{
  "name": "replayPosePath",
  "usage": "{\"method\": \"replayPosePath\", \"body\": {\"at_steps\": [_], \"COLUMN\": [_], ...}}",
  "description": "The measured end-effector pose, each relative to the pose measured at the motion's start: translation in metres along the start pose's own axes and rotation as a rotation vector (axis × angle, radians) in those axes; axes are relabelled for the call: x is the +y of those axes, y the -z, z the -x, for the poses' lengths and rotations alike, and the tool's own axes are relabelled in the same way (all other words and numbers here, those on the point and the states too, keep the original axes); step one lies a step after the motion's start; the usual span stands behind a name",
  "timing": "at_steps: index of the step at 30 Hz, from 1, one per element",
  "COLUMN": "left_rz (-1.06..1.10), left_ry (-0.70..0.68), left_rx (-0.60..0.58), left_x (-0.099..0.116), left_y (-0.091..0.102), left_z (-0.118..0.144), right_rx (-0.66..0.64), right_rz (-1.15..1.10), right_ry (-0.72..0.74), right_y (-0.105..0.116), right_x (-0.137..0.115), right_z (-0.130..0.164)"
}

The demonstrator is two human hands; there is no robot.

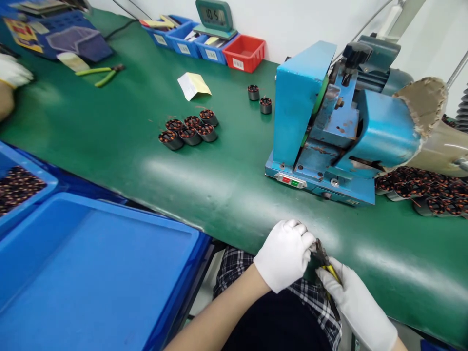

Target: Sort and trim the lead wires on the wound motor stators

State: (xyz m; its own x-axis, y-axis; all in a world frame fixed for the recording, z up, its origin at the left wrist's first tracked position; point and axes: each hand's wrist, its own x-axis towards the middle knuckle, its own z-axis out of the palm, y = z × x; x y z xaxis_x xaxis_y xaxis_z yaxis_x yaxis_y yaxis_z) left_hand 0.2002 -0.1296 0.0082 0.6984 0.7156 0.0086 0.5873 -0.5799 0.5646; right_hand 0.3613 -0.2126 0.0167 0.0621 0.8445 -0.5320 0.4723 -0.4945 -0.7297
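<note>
Head view, going left to right: my left hand (284,253) is curled shut around something small at the bench (226,185) edge, probably a stator like those in the cluster (188,129); the part itself is hidden, so I can't confirm. My right hand (353,297) pinches yellow-handled cutters (326,265) against it. I judge the part light and rigid in its steel body, with fragile copper windings; hold it by the outer shell. Behind stands the blue machine (314,131).
</note>
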Motion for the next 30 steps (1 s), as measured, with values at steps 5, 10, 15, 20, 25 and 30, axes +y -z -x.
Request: {"method": "replayPosePath", "body": {"at_steps": [5, 10, 15, 20, 25, 30], "left_rz": [0.023, 0.063, 0.093, 0.126, 0.023, 0.126], "left_ry": [-0.006, -0.015, -0.022, -0.123, -0.017, 0.174], "left_rx": [0.027, 0.038, 0.049, 0.26, 0.077, -0.112], "left_x": [0.0, -0.002, 0.0, 0.002, -0.01, 0.015], "left_y": [-0.001, -0.003, -0.005, 0.008, 0.025, 0.01], "left_z": [0.001, 0.002, 0.0, 0.009, 0.029, 0.002], "right_rx": [0.027, 0.315, 0.739, 0.767, 0.734, 0.475], "right_rz": [-0.027, -0.052, 0.401, 0.272, -0.313, -0.779], "right_ry": [-0.049, -0.077, -0.221, -0.342, -0.253, -0.055], "right_y": [-0.009, 0.008, 0.052, 0.079, 0.086, 0.098], "right_x": [0.001, 0.008, 0.024, 0.049, 0.072, 0.09], "right_z": [-0.007, -0.01, -0.003, 0.005, 0.004, 0.004]}}
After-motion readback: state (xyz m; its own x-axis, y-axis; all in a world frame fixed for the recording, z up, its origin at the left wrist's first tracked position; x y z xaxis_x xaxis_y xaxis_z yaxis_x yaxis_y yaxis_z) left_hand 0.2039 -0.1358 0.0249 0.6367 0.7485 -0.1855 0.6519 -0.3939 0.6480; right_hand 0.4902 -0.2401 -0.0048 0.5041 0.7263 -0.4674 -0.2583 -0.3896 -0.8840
